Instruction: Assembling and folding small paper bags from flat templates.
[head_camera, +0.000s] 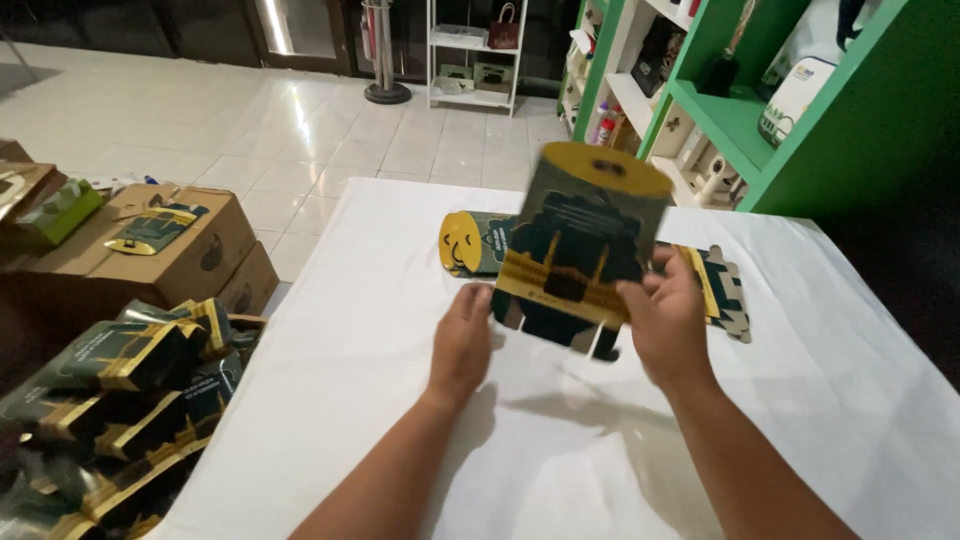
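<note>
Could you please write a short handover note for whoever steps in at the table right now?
Left hand: fingers on the lower left edge of the flat dark-and-gold carton blank.
Right hand: grips the blank's right edge, holding it above the white table.
More flat blanks lie behind it on the table.
Done: a pile of formed cartons lies to the left.
Left: the held blank is still unfolded.

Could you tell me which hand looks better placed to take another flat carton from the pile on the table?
Probably the right hand: the pile of flat cartons lies just beyond it on the white table, while the left hand is farther off. Both hold the dark-and-yellow carton.
</note>
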